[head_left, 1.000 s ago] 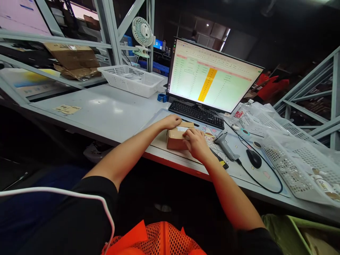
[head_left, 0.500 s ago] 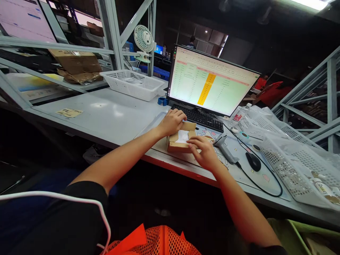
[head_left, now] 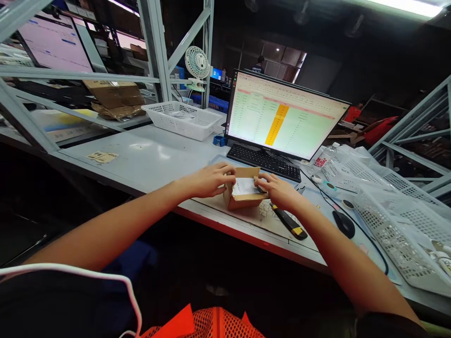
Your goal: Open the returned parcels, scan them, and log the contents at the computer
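A small brown cardboard box [head_left: 243, 203] sits near the desk's front edge with its flaps raised. White printed paper [head_left: 244, 187] shows inside it. My left hand [head_left: 213, 180] grips the box's left side, fingertips curled over the flap. At the opposite side my right hand [head_left: 278, 188] has its fingers bent over the right flap, pinching it. A black and yellow utility knife [head_left: 291, 222] lies on the mat just right of the box, below my right wrist.
Behind the box stand a black keyboard [head_left: 266, 162] and a monitor [head_left: 282, 115]. A black mouse [head_left: 343, 224] and white baskets [head_left: 394, 234] are to the right. Another white basket [head_left: 181, 123] is at the back left, near two paper labels [head_left: 102, 157].
The box's flaps have been raised wider. My left hand moved from the far flap to the left side, my right hand to the right flap. The utility knife has come into view.
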### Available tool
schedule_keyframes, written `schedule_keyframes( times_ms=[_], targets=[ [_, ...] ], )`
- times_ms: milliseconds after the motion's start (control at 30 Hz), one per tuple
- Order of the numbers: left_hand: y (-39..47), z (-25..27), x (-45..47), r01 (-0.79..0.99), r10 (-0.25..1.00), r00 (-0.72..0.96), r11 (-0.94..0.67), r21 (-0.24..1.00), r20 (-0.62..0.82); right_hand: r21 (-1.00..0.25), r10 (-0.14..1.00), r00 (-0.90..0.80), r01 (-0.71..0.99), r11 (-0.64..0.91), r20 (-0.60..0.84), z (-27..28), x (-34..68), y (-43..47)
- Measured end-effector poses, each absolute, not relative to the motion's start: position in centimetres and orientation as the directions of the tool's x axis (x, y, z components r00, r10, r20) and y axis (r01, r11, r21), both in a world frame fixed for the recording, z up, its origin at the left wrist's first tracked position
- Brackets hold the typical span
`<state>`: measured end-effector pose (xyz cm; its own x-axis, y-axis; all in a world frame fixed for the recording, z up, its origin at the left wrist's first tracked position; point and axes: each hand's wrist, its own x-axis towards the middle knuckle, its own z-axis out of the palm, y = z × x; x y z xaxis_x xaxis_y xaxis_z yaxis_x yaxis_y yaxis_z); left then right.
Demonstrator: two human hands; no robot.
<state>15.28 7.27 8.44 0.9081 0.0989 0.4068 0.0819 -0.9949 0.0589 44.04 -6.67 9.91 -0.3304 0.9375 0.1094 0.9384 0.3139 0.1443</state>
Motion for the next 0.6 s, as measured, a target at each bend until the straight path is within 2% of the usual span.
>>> schedule_keyframes(
  times_ms=[67, 100, 133, 200, 267, 367, 433, 600],
  targets=[
    [7.3, 6.9, 14.6, 0.060, 0.137, 0.876, -0.982, 0.178, 0.462, 0.185, 0.937, -0.309, 0.942, 0.279, 0.161, 10.2, 45.2, -6.4],
    [7.3, 5.9, 14.4, 0.051, 0.180, 0.851, -0.963, 0.264, 0.494, 0.165, 0.935, -0.298, 0.949, 0.268, 0.190, 10.2, 45.8, -6.2],
    [7.3, 4.9, 14.4, 0.047, 0.255, 0.811, -0.926, 0.376, 0.526, 0.085, 0.934, -0.274, 0.962, 0.261, 0.228, 10.2, 46.4, -5.9],
    [7.0, 3.1, 14.9, 0.051, 0.462, 0.691, -0.798, 0.600, 0.556, -0.189, 0.936, -0.189, 0.949, 0.252, 0.297, 9.8, 47.3, -5.4],
    [6.8, 1.6, 15.7, 0.054, 0.642, 0.550, -0.665, 0.745, 0.534, -0.441, 0.943, -0.076, 0.870, 0.222, 0.324, 9.1, 47.7, -4.8],
    [7.4, 0.5, 17.2, 0.114, 0.794, 0.384, -0.548, 0.829, 0.472, -0.604, 0.947, 0.085, 0.787, 0.126, 0.309, 7.6, 47.0, -4.0],
    [8.6, 0.4, 18.2, 0.179, 0.872, 0.305, -0.448, 0.876, 0.384, -0.699, 0.952, 0.181, 0.714, 0.045, 0.247, 6.4, 46.1, -3.2],
    [12.7, 1.4, 19.4, 0.368, 0.948, 0.316, -0.147, 0.918, 0.025, -0.838, 0.940, 0.339, 0.505, -0.208, -0.029, 4.3, 44.0, -0.5]
  ],
)
